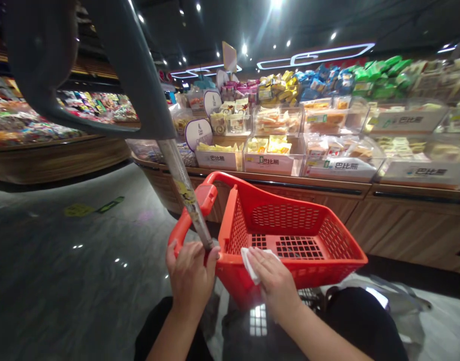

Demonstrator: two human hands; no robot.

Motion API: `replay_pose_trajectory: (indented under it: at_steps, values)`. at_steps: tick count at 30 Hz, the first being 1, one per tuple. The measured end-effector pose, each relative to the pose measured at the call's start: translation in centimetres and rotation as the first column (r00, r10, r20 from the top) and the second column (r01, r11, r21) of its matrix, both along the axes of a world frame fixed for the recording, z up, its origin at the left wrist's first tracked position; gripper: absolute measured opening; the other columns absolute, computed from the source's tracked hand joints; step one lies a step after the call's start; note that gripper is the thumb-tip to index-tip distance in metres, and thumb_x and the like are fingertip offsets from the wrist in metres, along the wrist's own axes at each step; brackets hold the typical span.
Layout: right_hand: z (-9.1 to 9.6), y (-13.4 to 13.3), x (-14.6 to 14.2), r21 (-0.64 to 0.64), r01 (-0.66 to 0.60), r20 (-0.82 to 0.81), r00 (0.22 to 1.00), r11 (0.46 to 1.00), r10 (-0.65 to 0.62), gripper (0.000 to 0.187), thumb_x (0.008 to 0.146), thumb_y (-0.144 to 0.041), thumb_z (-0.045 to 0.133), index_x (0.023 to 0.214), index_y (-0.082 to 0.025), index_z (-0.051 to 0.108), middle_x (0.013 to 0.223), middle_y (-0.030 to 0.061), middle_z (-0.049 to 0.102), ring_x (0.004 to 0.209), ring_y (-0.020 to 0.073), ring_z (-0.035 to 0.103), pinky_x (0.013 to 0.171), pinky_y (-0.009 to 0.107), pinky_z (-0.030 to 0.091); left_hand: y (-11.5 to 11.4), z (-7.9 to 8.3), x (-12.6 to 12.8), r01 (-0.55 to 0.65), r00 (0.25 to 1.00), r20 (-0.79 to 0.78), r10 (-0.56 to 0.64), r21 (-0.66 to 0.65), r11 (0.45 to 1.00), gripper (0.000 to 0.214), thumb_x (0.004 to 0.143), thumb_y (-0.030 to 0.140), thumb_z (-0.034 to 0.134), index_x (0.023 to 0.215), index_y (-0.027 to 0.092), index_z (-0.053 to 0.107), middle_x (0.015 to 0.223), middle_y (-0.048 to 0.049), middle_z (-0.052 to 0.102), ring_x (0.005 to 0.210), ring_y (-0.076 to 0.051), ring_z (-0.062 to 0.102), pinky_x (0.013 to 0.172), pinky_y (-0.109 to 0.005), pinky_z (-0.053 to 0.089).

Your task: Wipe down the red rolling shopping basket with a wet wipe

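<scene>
A red plastic shopping basket (327,235) stands on the floor in front of me, empty inside. My left hand (190,276) is closed around the near rim of the basket at the foot of its metal pull handle (183,190). My right hand (273,278) presses a white cloth (249,263) flat against the basket's near rim, fingers together over it. The handle's grey grip (102,65) rises large at the upper left, close to the camera.
A wooden display counter (365,205) with clear bins of packaged snacks (275,145) runs behind the basket. Another curved counter (53,155) of goods is at the left. Glossy grey floor (83,271) lies to the left.
</scene>
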State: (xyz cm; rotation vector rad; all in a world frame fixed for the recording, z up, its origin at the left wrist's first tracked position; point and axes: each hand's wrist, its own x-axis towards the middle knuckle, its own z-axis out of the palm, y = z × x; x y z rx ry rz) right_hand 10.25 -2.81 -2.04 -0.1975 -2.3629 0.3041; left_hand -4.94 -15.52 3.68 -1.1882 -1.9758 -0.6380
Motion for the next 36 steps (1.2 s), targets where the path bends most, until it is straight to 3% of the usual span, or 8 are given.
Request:
replay_pose_trajectory:
  at_steps: [3, 9, 17, 23, 26, 29, 33, 36]
  values:
    - [0.0, -0.3, -0.1, -0.018, 0.023, -0.027, 0.999, 1.0, -0.024, 0.061, 0.075, -0.001, 0.036, 0.134, -0.013, 0.047, 0.131, 0.0109, 0.056, 0.124, 0.0222, 0.049, 0.101, 0.046, 0.043, 0.0, 0.1, 0.4, -0.019, 1.0, 0.015, 0.019, 0.007, 1.0, 0.021, 0.088, 0.033, 0.048, 0.075, 0.019, 0.057, 0.072, -0.0011, 0.063, 0.079, -0.019, 0.058, 0.102, -0.047, 0.028]
    - [1.6, -3.5, -3.3, 0.048, -0.089, -0.031, 0.995, 0.995, 0.091, 0.059, 0.08, -0.009, 0.042, 0.139, -0.005, 0.037, 0.141, 0.0175, 0.042, 0.134, 0.0277, 0.034, 0.103, 0.049, 0.041, 0.5, 0.0, 0.6, -0.05, 0.999, 0.011, 0.05, 0.013, 0.999, 0.02, 0.086, 0.035, 0.051, 0.074, 0.02, 0.055, 0.071, -0.0008, 0.063, 0.078, -0.019, 0.058, 0.101, -0.046, 0.029]
    - [-1.5, 0.1, 1.1, 0.069, 0.012, -0.053, 0.999, 0.998, -0.009, 0.063, 0.08, 0.0, 0.033, 0.14, -0.016, 0.038, 0.138, 0.0099, 0.048, 0.131, 0.0233, 0.04, 0.103, 0.048, 0.041, 0.7, -0.3, 0.5, -0.069, 0.997, -0.035, 0.07, 0.035, 0.997, 0.02, 0.079, 0.039, 0.061, 0.077, 0.021, 0.054, 0.074, -0.0017, 0.063, 0.081, -0.021, 0.059, 0.104, -0.05, 0.027]
    - [1.1, -2.2, -2.5, 0.025, -0.114, -0.1, 0.988, 0.993, 0.116, 0.056, 0.08, -0.004, 0.037, 0.135, -0.014, 0.047, 0.135, 0.0093, 0.052, 0.128, 0.0224, 0.043, 0.102, 0.043, 0.042, 0.4, -0.7, 0.2, -0.034, 0.997, -0.065, 0.036, 0.024, 0.999, 0.016, 0.08, 0.034, 0.06, 0.081, 0.019, 0.054, 0.079, -0.0042, 0.064, 0.087, -0.023, 0.059, 0.105, -0.055, 0.026]
    - [1.3, -1.6, -2.4, 0.024, -0.143, -0.083, 0.986, 0.989, 0.144, 0.056, 0.081, -0.004, 0.038, 0.134, -0.017, 0.047, 0.134, 0.0076, 0.053, 0.125, 0.0215, 0.046, 0.102, 0.042, 0.042, 0.4, -0.8, -0.3, -0.013, 0.996, -0.084, 0.016, 0.033, 0.999, 0.016, 0.08, 0.034, 0.06, 0.083, 0.019, 0.053, 0.08, -0.0045, 0.063, 0.088, -0.023, 0.059, 0.106, -0.056, 0.025]
    - [-0.2, 0.5, 0.1, 0.021, -0.035, -0.031, 0.999, 0.999, 0.035, 0.061, 0.079, -0.002, 0.037, 0.136, -0.022, 0.045, 0.131, 0.0055, 0.056, 0.122, 0.021, 0.05, 0.1, 0.044, 0.043, 0.0, -1.0, -0.5, 0.008, 0.998, -0.058, -0.004, 0.069, 0.998, 0.019, 0.078, 0.034, 0.062, 0.088, 0.02, 0.053, 0.089, -0.0058, 0.064, 0.095, -0.024, 0.059, 0.108, -0.058, 0.021]
    - [-2.0, 2.3, 3.7, 0.033, 0.209, 0.033, 0.977, 0.977, -0.211, 0.066, 0.076, 0.001, 0.037, 0.134, -0.028, 0.048, 0.13, 0.0032, 0.057, 0.128, 0.0276, 0.043, 0.1, 0.054, 0.035, -1.8, -1.0, 0.7, 0.073, 0.996, -0.069, -0.056, 0.286, 0.955, 0.028, 0.071, 0.024, 0.071, 0.093, 0.021, 0.053, 0.095, -0.0053, 0.064, 0.101, -0.022, 0.059, 0.108, -0.055, 0.025]
    - [-2.1, 2.0, 4.7, 0.045, 0.3, 0.09, 0.949, 0.953, -0.303, 0.065, 0.076, -0.001, 0.039, 0.133, -0.029, 0.048, 0.135, 0.0036, 0.052, 0.132, 0.0326, 0.035, 0.1, 0.06, 0.031, -2.3, -0.5, 2.3, 0.234, 0.964, -0.162, -0.21, 0.151, 0.96, 0.025, 0.071, 0.016, 0.069, 0.093, 0.025, 0.059, 0.088, 0.0005, 0.069, 0.098, -0.019, 0.062, 0.112, -0.054, 0.017]
